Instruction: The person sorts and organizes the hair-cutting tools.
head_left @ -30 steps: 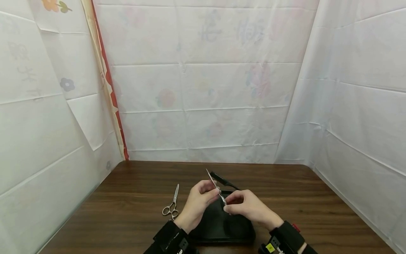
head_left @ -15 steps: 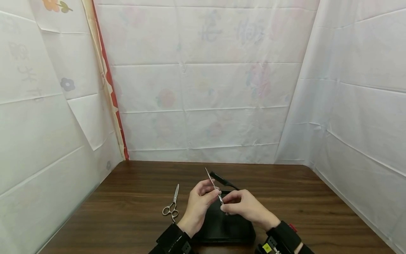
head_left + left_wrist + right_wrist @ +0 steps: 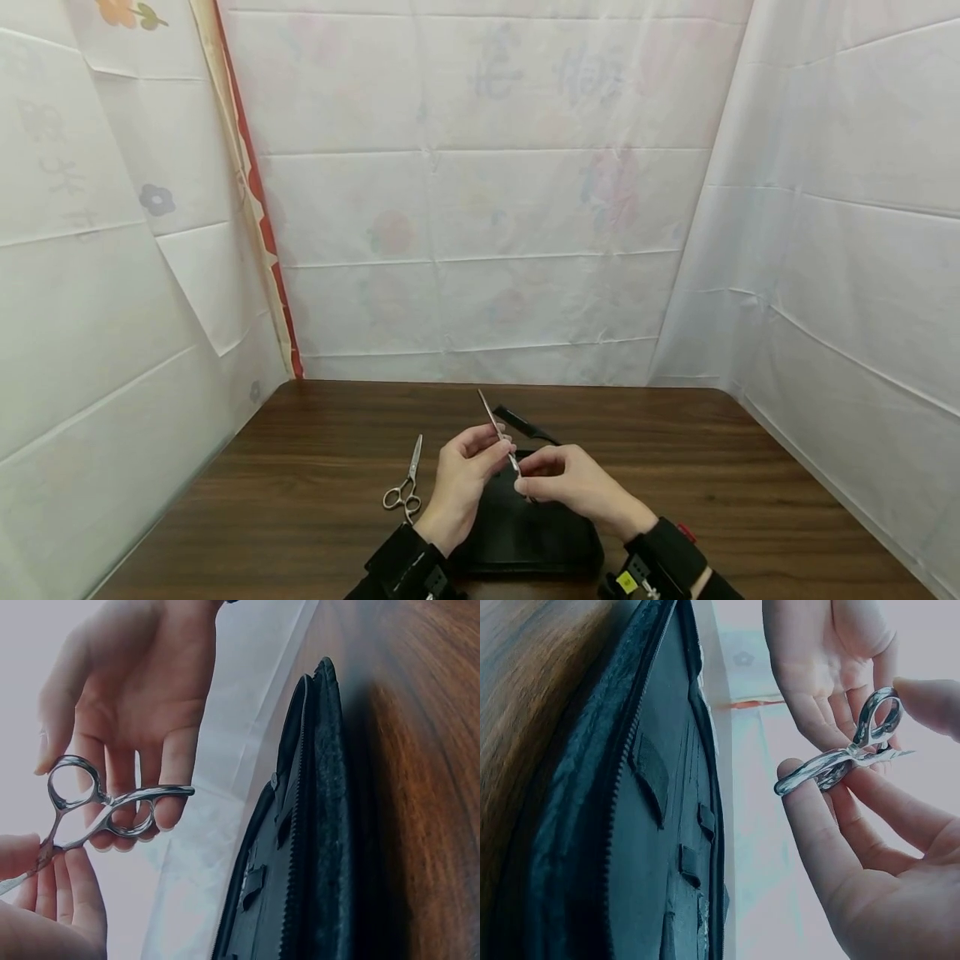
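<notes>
Steel scissors are held up in the air just above the black case, which lies open on the wooden table near its front edge. The left hand pinches the scissors about their middle, thumb on one side and fingertips on the other, the blades pointing up and away from the case. The right hand meets them at the handle end: in the left wrist view its fingers are curled against the lower finger ring, while the upper ring stands free with nothing through it. In the right wrist view the rings rest on the fingertips, thumb close by, so both hands grip the one tool. The case shows its zip edge and inner loops in that same view. Left of the case, flat on the wood and well apart from the hands, lies a second pair of scissors. Behind the case, a black comb rests on the table, partly hidden by the hands.
</notes>
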Demonstrator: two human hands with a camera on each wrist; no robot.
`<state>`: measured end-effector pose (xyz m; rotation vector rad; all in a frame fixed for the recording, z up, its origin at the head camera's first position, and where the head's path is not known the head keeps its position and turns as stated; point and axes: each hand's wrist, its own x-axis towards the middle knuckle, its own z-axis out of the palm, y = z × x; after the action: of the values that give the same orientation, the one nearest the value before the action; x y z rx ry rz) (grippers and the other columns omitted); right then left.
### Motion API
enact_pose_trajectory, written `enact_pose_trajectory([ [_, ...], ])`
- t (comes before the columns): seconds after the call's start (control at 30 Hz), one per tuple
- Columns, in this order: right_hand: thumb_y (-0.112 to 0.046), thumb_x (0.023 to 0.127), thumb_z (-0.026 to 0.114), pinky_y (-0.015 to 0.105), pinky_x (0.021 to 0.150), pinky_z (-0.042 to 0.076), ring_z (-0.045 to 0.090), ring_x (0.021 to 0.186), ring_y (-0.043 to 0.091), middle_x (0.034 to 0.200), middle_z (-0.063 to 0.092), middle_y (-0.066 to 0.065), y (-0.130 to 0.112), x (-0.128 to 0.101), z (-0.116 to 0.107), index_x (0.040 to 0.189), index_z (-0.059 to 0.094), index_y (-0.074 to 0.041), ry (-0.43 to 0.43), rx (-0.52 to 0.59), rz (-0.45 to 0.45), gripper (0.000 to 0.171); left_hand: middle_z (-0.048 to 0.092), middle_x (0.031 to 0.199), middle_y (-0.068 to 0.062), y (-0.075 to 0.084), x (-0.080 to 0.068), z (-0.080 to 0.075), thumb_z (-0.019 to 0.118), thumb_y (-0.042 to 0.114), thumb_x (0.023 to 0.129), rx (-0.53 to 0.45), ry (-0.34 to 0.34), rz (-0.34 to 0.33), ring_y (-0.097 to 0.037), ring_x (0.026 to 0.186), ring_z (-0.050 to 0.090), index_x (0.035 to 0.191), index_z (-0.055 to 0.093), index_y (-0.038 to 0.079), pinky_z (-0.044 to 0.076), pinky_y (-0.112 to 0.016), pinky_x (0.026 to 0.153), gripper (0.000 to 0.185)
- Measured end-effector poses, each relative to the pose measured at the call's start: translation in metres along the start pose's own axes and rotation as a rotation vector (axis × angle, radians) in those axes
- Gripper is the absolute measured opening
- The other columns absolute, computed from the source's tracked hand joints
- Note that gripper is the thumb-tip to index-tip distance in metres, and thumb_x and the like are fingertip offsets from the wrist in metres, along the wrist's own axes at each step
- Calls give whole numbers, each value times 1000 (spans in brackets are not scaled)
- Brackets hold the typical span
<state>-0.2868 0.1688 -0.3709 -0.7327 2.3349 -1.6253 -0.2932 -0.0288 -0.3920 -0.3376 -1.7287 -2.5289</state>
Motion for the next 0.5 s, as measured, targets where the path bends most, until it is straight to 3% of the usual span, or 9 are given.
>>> enact_pose_trajectory([
  [0.5, -25, 98, 69, 32, 88, 54, 63, 109, 27, 121, 67, 12, 4, -2, -9, 130, 66, -2, -15, -56, -37, 39, 69, 109, -12, 8, 2, -5, 71, 5, 95, 34, -20, 27, -16, 96, 70, 126, 64, -7, 56, -29, 88, 33],
])
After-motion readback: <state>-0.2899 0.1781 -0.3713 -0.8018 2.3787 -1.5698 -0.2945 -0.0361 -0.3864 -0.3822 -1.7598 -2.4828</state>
